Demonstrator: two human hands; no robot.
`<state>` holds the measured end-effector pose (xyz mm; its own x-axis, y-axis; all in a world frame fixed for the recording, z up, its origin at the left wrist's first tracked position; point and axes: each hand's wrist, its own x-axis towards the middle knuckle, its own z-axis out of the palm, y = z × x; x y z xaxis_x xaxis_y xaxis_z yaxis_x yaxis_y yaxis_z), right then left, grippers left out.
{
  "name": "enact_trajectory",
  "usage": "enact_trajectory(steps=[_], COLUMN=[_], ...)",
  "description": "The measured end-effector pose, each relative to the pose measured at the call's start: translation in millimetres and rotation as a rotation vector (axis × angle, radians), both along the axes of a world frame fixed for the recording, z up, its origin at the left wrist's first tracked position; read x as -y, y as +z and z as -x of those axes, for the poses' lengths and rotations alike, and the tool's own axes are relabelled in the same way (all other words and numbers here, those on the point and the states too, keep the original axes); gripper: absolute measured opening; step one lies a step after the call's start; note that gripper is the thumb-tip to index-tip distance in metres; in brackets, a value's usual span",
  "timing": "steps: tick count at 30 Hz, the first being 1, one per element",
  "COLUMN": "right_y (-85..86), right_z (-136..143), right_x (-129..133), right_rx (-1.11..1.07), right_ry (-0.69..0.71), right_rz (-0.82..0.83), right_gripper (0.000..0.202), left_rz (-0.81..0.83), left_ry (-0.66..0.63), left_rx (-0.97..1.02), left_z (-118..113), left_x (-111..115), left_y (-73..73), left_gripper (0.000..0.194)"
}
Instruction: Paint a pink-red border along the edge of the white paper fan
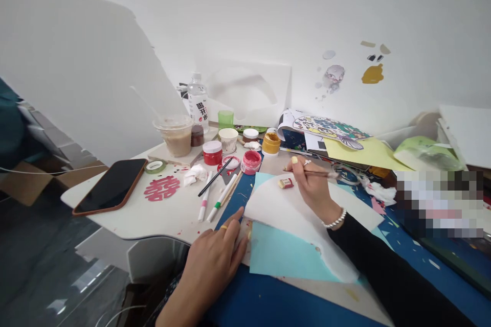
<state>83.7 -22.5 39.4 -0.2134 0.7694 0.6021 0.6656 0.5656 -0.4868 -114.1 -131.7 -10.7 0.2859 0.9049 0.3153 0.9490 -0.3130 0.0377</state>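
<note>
Beside the white sheet (268, 204), your left hand (213, 253) lies empty, fingers slightly parted, likely for support; your right hand (312, 189) pinches a brush (321, 173), likely for control.

Phone case (132, 192) orange-brown; paper sheet (286, 253) turquoise; tape roll (155, 167) green.

White tabletop (149, 225), left: black-screened phone (111, 186) in brown case near edge, green tape roll (155, 166) just beside, red cutout (162, 188), crumpled tissue (195, 174), white-lidded red jar (212, 153), small red specks
Blue surface (264, 304), right: grey board (333, 292) partly under cyan sheet (278, 255), pale paper scraps (434, 264) scattered farther right
</note>
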Motion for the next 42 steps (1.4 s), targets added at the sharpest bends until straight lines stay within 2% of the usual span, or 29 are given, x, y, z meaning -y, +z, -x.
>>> enact_trajectory(steps=[2,5,8,11,15,22,30,42], right_y=[1.4,-8.0,-24.9,-39.0,-46.1,-49.0,-53.7,-47.4], right_z=[4,10,16,19,21,18,17,16], right_x=[10,25,33,32,29,30,29,32], right_rx=[-0.191,-0.365,-0.449,-0.515,-0.541,-0.537,-0.508,-0.46], right_ry=[0.142,0.418,0.486,0.483,0.493,0.489,0.492,0.572], right_rz=[0.228,0.6,0.778,0.781,0.77,0.77,0.764,0.779], right_gripper=[0.028,0.02,0.019,0.023,0.022,0.021,0.02,0.018], left_rz=[-0.064,-0.135,-0.172,-0.182,-0.179,-0.16,-0.272,-0.266], left_ry=[-0.035,-0.046,-0.042,-0.027,-0.007,0.009,-0.026,-0.033], left_rx=[0.056,0.108,0.133,0.137,0.127,0.116,0.142,0.15], left_z=[1,2,3,3,3,2,2,3], left_x=[1,2,1,0,1,3,0,0], left_y=[-5.5,-10.0,-11.5,-13.2,-15.4,-14.5,-17.3,-20.4], left_gripper=[0.033,0.033,0.032,0.031,0.032,0.032,0.029,0.026])
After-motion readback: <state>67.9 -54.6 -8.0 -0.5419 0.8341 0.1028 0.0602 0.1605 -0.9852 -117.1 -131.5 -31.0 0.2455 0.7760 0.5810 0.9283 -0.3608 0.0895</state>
